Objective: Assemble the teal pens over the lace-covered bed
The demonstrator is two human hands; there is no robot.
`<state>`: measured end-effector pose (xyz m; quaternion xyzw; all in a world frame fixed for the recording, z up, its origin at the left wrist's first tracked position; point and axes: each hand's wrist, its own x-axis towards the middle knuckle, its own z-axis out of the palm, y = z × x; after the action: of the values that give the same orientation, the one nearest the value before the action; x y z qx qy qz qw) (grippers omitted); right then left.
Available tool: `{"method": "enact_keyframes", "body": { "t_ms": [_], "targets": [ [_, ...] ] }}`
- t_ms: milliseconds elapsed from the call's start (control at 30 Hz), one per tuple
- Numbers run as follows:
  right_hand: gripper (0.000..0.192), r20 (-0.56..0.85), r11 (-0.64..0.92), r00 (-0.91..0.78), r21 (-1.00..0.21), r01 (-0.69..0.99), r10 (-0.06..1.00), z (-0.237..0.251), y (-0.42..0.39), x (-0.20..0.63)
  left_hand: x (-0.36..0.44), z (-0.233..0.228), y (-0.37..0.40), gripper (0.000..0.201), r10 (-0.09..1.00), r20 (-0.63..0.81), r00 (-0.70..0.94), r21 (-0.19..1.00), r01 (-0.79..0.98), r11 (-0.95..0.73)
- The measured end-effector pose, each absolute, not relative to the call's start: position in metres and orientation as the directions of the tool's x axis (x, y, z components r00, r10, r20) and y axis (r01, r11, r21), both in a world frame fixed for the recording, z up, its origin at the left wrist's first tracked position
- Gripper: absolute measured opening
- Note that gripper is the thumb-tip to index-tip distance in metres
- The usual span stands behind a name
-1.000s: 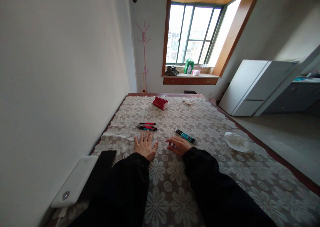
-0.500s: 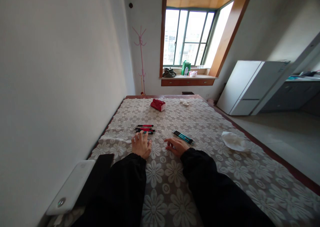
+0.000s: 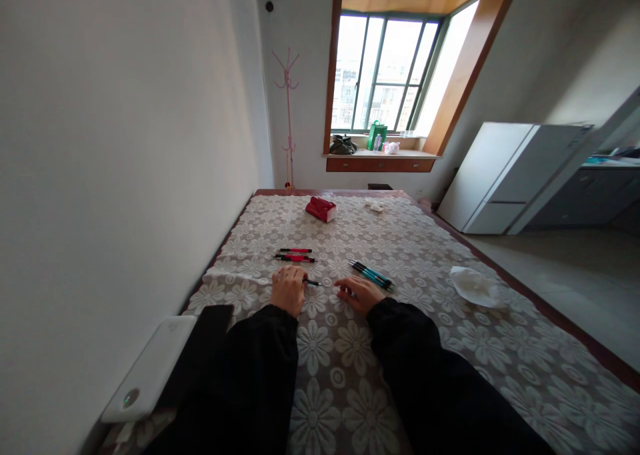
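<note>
Table under a lace flower cloth fills the view, long side along the wall on the left, far end under the window.

White fridge stands off the table's right edge, well apart.

White flat device sits at the near left corner, against the wall, with a black slab just beside it.

Crumpled tissue lies near the right edge, mid-length. Red pack is near the far edge, centre, and a small white scrap lies to its right.

Left hand, left of centre: fingers curled and closed round a dark pen; only the tip end sticks out to the right, low over the cloth.

Right hand, just right of it: resting on the cloth, fingers loosely bent, holding nothing.

Two red pens lie side by side just beyond the left hand, apart from it.

Teal pens form an angled bunch just beyond the right hand; whether they touch it I cannot tell.
</note>
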<state>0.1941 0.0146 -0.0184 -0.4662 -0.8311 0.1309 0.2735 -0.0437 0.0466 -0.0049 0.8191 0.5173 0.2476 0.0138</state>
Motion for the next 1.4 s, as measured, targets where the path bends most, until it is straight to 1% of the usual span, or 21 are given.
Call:
{"method": "enact_keyframes", "body": {
  "t_ms": [67,133,200,267,367,433,467,533,600,667,733,800,933,1033,1100,1167,1300,1400],
  "targets": [
    [0.028,0.337,0.52,-0.399,-0.492,0.698,0.853,-0.019,0.015,0.195,-0.043,-0.002,0.046,0.017,0.819,0.366,0.441,0.312,0.771,-0.555],
    [0.031,0.335,0.491,-0.36,-0.548,0.677,0.871,-0.018,0.015,0.195,-0.041,0.001,0.043,0.017,0.742,0.397,0.54,0.322,0.676,-0.663],
    [0.034,0.314,0.444,-0.315,-0.649,0.618,0.896,-0.018,0.016,0.195,-0.038,0.003,0.039,0.018,0.639,0.443,0.629,0.303,0.566,-0.767],
    [0.038,0.247,0.38,-0.309,-0.766,0.518,0.918,-0.018,0.015,0.193,-0.036,0.004,0.035,0.019,0.565,0.466,0.68,0.281,0.492,-0.824],
    [0.042,0.118,0.268,-0.368,-0.882,0.388,0.922,-0.016,0.011,0.186,-0.034,0.005,0.032,0.018,0.543,0.465,0.699,0.273,0.47,-0.839],
    [0.047,0.088,0.241,-0.391,-0.9,0.363,0.916,-0.014,0.008,0.179,-0.034,0.005,0.032,0.017,0.537,0.455,0.71,0.274,0.462,-0.843],
    [0.046,0.097,0.249,-0.385,-0.895,0.369,0.918,-0.013,0.007,0.177,-0.034,0.005,0.033,0.017,0.531,0.452,0.716,0.271,0.457,-0.847],
    [0.038,0.136,0.289,-0.361,-0.864,0.412,0.923,-0.012,0.006,0.174,-0.035,0.005,0.033,0.017,0.545,0.459,0.702,0.27,0.474,-0.838],
    [0.032,0.199,0.334,-0.305,-0.801,0.496,0.931,-0.011,0.007,0.175,-0.036,0.004,0.035,0.019,0.618,0.491,0.613,0.29,0.555,-0.78],
    [0.031,0.252,0.355,-0.252,-0.718,0.599,0.934,-0.01,0.008,0.179,-0.038,0.003,0.037,0.017,0.702,0.509,0.498,0.329,0.641,-0.693],
    [0.029,0.285,0.366,-0.234,-0.634,0.681,0.929,-0.009,0.008,0.184,-0.04,0.0,0.039,0.014,0.732,0.49,0.474,0.369,0.648,-0.666],
    [0.022,0.306,0.392,-0.258,-0.552,0.736,0.916,-0.008,0.007,0.186,-0.04,-0.002,0.04,0.014,0.721,0.493,0.487,0.367,0.636,-0.679],
    [0.015,0.315,0.493,-0.394,-0.366,0.789,0.864,-0.005,0.005,0.183,-0.039,-0.006,0.039,0.016,0.676,0.525,0.517,0.325,0.613,-0.72],
    [0.011,0.305,0.486,-0.407,-0.256,0.836,0.861,-0.002,0.004,0.182,-0.04,-0.008,0.04,0.017,0.662,0.523,0.536,0.309,0.605,-0.734],
    [0.011,0.287,0.461,-0.394,-0.225,0.858,0.873,0.001,0.003,0.182,-0.04,-0.008,0.042,0.017,0.652,0.511,0.561,0.299,0.595,-0.746],
    [0.014,0.268,0.466,-0.406,-0.219,0.857,0.873,0.002,0.001,0.182,-0.04,-0.009,0.043,0.016,0.653,0.503,0.567,0.295,0.597,-0.746],
    [0.021,0.204,0.438,-0.396,-0.245,0.865,0.895,0.002,-0.001,0.181,-0.04,-0.009,0.041,0.018,0.663,0.479,0.576,0.28,0.616,-0.737],
    [0.02,0.16,0.401,-0.37,-0.27,0.875,0.915,0.0,-0.002,0.178,-0.039,-0.007,0.038,0.019,0.648,0.41,0.642,0.283,0.586,-0.759]
  ]
}}
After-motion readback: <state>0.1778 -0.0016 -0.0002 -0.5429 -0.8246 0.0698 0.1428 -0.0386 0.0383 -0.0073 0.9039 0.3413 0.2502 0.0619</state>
